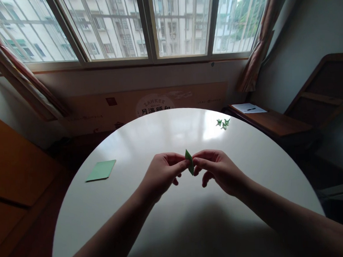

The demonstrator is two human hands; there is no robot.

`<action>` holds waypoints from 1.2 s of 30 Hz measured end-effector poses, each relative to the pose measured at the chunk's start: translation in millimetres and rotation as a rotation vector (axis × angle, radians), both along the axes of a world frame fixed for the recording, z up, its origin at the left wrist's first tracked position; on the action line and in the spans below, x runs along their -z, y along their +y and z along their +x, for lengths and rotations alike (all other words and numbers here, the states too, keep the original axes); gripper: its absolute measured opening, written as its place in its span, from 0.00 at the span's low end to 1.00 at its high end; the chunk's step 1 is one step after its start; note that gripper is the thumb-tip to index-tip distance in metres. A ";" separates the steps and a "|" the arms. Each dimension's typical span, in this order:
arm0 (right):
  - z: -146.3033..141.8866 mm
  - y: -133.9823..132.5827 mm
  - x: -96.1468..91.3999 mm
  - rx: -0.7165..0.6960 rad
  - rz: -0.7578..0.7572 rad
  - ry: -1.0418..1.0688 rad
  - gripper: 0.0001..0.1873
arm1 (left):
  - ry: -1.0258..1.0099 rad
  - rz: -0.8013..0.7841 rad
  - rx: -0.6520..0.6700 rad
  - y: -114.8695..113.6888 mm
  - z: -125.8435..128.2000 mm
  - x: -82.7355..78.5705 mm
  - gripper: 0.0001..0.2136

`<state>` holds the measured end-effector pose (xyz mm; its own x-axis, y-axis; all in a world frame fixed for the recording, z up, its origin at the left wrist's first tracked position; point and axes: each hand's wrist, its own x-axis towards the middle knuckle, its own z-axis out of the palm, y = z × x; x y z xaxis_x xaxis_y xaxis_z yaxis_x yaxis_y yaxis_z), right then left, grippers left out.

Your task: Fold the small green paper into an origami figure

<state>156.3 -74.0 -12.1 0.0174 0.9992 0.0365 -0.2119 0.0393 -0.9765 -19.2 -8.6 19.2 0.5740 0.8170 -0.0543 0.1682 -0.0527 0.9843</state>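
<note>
A small folded piece of green paper (189, 162), narrow and pointed at top and bottom, is held upright above the middle of the white table. My left hand (165, 170) pinches it from the left between thumb and fingers. From the other side, my right hand (217, 166) has thumb and forefinger pinched at its right edge, the other fingers loosely curled below. Toward the far right of the table lie several small green folded paper pieces (223, 123) with pointed tips. A stack of light green square paper (101, 170) rests at the left.
The round white table (86, 216) curves in front of me. A wooden stand (272, 121) at the right bears a white sheet (249, 108) with a dark pen on it. A printed box (187, 98) stands beyond the table, below the barred window. An orange-brown cabinet (12, 167) is at the left.
</note>
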 end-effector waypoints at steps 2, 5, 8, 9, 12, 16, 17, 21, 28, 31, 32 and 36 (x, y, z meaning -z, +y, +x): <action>-0.2 0.3 0.3 -0.004 -0.007 0.004 0.14 | 0.001 0.026 -0.002 0.2 -0.1 0.8 0.08; -0.8 1.3 1.3 -0.005 -0.012 0.006 0.15 | 0.002 0.056 -0.002 0.9 -0.4 2.3 0.08; -1.0 2.1 2.7 -0.008 -0.018 0.009 0.15 | 0.004 0.086 0.000 0.9 -1.0 2.7 0.08; -1.0 2.2 3.3 -0.011 -0.017 0.009 0.15 | 0.009 0.101 -0.003 0.5 -1.1 2.5 0.09; -1.2 2.2 4.8 -0.010 -0.005 0.008 0.14 | 0.039 0.159 -0.020 -1.8 -0.9 1.5 0.09; -1.9 2.3 6.2 0.014 0.002 0.002 0.14 | 0.081 0.257 -0.046 -5.3 0.3 1.8 0.09; -2.0 2.4 6.4 0.020 0.002 -0.001 0.14 | 0.088 0.272 -0.050 -5.7 0.5 2.2 0.08; -2.6 3.1 7.3 0.032 -0.002 -0.007 0.14 | 0.079 0.245 -0.050 -4.6 0.4 2.4 0.09; -3.6 2.3 5.3 0.059 -0.042 0.043 0.15 | 0.027 0.027 -0.038 0.4 -1.4 -3.2 0.11; -3.3 1.1 4.2 0.048 -0.029 0.041 0.15 | 0.023 0.025 -0.039 0.3 -1.3 -3.8 0.10; -3.2 0.8 4.1 0.046 -0.024 0.042 0.14 | 0.020 0.028 -0.038 0.0 -1.2 -3.8 0.10; -2.7 0.5 4.8 0.032 -0.008 0.051 0.13 | -0.009 0.043 -0.020 -1.5 -1.1 -4.0 0.09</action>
